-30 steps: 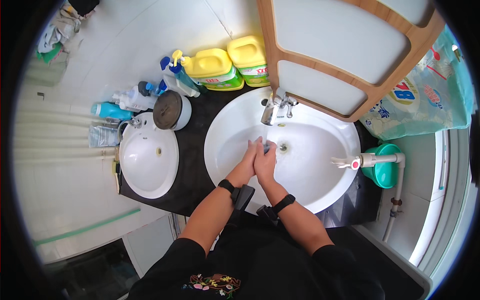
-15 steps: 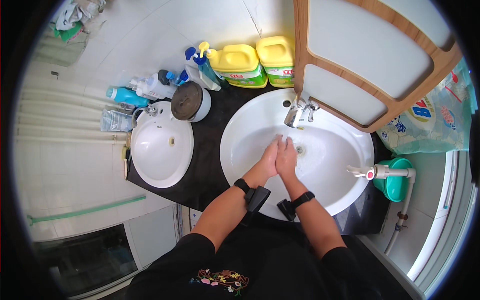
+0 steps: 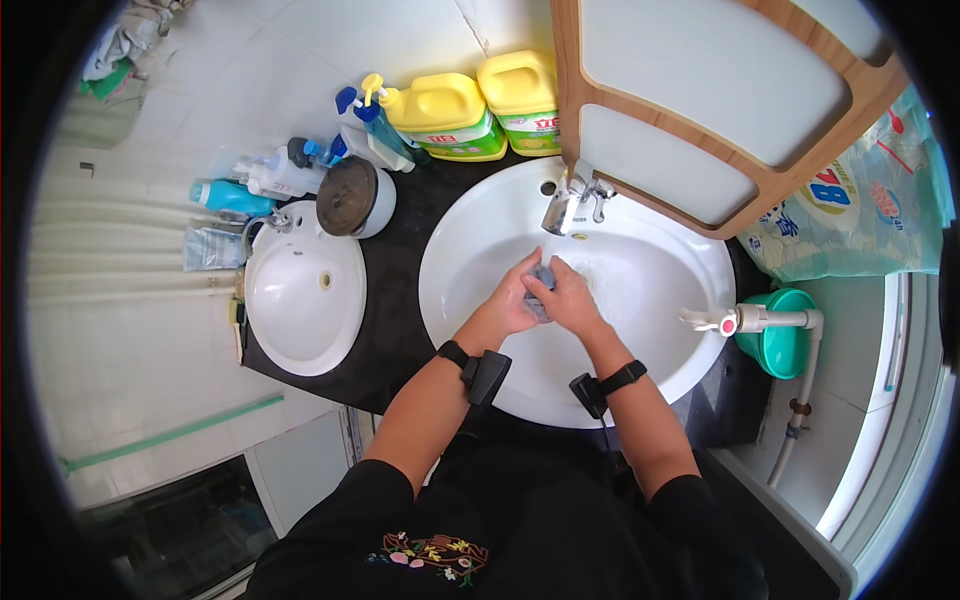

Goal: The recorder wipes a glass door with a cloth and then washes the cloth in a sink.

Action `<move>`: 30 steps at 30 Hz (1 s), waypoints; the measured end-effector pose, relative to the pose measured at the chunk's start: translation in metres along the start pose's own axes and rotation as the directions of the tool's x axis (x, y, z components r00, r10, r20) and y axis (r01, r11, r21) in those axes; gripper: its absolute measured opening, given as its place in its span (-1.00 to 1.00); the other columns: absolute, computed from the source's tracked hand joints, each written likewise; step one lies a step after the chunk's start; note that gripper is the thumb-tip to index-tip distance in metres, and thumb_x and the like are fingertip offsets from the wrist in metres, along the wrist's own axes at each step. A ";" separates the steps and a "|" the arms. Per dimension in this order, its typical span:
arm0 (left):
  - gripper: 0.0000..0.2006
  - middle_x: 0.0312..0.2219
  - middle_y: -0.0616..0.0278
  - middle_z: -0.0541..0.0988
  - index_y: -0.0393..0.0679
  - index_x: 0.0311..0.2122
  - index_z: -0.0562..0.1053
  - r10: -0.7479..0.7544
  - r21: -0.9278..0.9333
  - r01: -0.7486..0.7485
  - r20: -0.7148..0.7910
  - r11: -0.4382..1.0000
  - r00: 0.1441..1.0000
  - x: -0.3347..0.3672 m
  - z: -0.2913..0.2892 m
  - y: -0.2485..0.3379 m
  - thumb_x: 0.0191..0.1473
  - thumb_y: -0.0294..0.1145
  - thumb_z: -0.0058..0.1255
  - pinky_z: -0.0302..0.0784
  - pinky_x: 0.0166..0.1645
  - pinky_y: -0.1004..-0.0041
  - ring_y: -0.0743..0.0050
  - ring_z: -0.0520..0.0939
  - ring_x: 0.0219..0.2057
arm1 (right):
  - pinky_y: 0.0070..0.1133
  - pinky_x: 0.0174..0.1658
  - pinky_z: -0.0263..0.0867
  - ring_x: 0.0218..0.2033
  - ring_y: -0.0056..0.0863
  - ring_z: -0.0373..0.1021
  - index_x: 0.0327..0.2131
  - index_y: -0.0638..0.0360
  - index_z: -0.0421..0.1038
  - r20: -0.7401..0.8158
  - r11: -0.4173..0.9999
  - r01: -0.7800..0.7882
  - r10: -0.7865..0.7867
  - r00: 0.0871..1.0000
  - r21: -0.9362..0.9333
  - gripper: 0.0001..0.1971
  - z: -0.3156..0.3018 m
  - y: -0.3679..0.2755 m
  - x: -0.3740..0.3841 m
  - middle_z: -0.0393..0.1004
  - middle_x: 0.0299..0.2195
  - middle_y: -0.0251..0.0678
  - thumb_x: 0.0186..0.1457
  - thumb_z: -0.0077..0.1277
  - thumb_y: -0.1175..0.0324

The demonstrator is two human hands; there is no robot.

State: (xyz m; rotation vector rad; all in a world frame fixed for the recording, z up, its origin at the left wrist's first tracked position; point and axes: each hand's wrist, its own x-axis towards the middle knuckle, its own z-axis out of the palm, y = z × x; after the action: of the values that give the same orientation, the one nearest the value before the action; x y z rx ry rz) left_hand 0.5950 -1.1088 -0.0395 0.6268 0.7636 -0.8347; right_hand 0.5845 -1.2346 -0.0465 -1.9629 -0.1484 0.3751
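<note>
Both hands are together over the larger white sink [image 3: 650, 350], a short way below the metal faucet [image 3: 570, 205]. Between them is a small grey-blue thing [image 3: 541, 291], soft-looking and mostly covered, so its kind is unclear. My left hand [image 3: 515, 303] cups it from the left with the fingers curled. My right hand [image 3: 572, 297] presses on it from the right, its thumb across the top. Beneath the faucet the basin looks wet. A black band with a dark box sits on each wrist.
A wood-framed panel [image 3: 567, 80] overhangs the sink's back right. Yellow jugs [image 3: 440, 105] and bottles line the wall. A lidded pot [image 3: 345, 195] stands beside the smaller sink [image 3: 300, 330]. At right are a white-handled tap [image 3: 710, 320] and green bucket [image 3: 785, 350].
Moments ago the hands were pressed together under the faucet with nothing visible in them. Now they are turned inward around the grey-blue thing, and the whole view has shifted slightly.
</note>
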 end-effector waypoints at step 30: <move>-0.70 -0.70 0.29 0.33 -0.11 -0.34 0.35 0.241 0.465 -0.135 -0.176 0.875 0.955 0.008 0.007 -0.001 0.09 -0.07 -0.19 0.15 -0.71 0.54 0.48 0.31 -0.79 | -0.51 -0.25 0.29 -0.32 -0.35 0.35 -0.17 0.28 0.29 -0.574 0.868 0.024 0.306 0.759 0.495 -0.69 0.000 0.027 0.021 0.37 -0.24 -0.09 0.09 -0.03 0.27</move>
State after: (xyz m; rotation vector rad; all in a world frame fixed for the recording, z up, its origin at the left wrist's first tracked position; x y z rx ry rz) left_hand 0.6001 -1.1178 -0.0423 1.2131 0.7035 -0.7679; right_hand 0.6026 -1.2398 -0.0749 -1.5020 0.5092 -0.1759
